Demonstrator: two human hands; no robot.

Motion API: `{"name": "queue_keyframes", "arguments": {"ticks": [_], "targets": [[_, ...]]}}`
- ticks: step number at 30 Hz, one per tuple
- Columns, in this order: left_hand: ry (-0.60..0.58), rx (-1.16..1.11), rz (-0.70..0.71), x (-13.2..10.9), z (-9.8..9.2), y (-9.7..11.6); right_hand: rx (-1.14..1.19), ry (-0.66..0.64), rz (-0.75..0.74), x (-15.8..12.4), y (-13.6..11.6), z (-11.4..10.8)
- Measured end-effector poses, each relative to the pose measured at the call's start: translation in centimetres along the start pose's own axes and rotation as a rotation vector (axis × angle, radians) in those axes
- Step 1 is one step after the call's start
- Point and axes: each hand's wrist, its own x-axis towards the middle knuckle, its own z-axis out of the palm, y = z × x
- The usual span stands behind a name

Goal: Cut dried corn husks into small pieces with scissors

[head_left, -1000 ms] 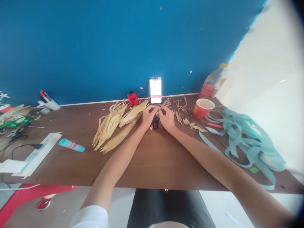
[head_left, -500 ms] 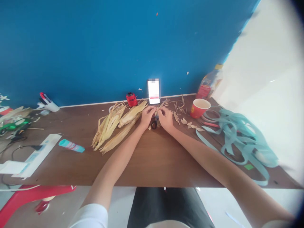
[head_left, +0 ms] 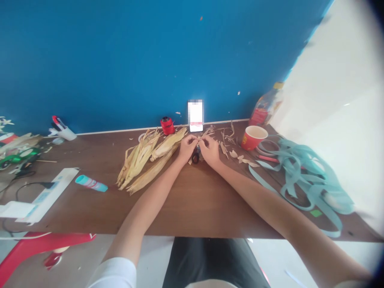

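My left hand (head_left: 187, 147) and my right hand (head_left: 210, 150) meet far out on the brown table (head_left: 186, 200), fingertips pinched together on a small pale strip of dried husk (head_left: 200, 139). Both hands are closed in a pinch. Black-handled scissors (head_left: 196, 157) lie on the table just under and between the hands. A pile of dried corn husks (head_left: 147, 158) lies directly left of my left hand. Loose husk scraps and small cut petals (head_left: 244, 159) are scattered to the right of my right hand.
A phone (head_left: 195, 115) leans on the blue wall beside a red spool (head_left: 167, 125). A red paper cup (head_left: 252, 137), a bottle (head_left: 265, 106) and a tangle of light blue tape (head_left: 303, 176) sit right. A teal tube (head_left: 90, 183), a white power strip (head_left: 42, 196) and cables lie left.
The hands stay together at the same spot, with only slight finger movement on the husk strip. The view has shifted a little.
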Motion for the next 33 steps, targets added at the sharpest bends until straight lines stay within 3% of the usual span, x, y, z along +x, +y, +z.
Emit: {"name": "queue_keyframes", "arguments": {"ticks": [12, 33], "targets": [[0.001, -0.016, -0.044, -0.09, 0.0, 0.53, 0.09, 0.068, 0.101, 0.15, 0.02, 0.07], [-0.059, -0.045, -0.048, -0.4, 0.24, 1.0, 0.072, 0.011, 0.056, 0.31, 0.07, 0.14]]}}
